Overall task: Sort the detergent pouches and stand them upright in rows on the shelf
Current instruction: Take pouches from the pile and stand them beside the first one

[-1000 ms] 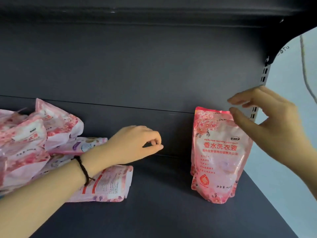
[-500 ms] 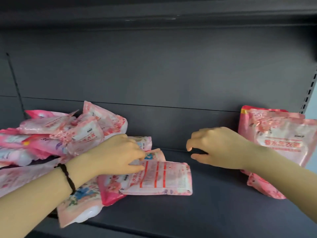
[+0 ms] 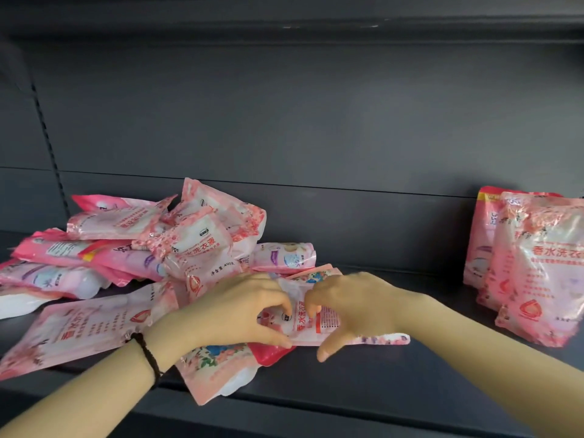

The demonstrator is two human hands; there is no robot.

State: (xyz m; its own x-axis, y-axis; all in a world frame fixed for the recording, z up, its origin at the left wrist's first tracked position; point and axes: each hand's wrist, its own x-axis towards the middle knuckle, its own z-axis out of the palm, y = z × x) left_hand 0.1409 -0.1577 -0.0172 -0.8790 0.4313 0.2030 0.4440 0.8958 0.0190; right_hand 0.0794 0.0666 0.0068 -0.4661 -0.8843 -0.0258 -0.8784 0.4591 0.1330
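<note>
Several pink detergent pouches lie in a loose heap (image 3: pixel 177 248) on the left of the dark shelf (image 3: pixel 410 374). One flat pink pouch (image 3: pixel 303 320) lies at the heap's right edge. My left hand (image 3: pixel 240 311) grips its left side, with the fingers curled over the top and the thumb under the near edge. My right hand (image 3: pixel 350 308) grips its right side, fingers curled onto the face, thumb pointing down to the shelf. At the far right a few pouches (image 3: pixel 534 273) stand upright, one behind another.
The shelf's dark back panel (image 3: pixel 316 137) rises behind everything. A slotted upright (image 3: pixel 47 147) runs down the back at the left. One pouch (image 3: pixel 218 371) overhangs the shelf's front edge. Bare shelf surface lies between the heap and the standing pouches.
My right hand has moved left from mid-shelf onto the flat pouch, joining my left hand there. The view has swung further left, so the standing pouches sit at the right edge.
</note>
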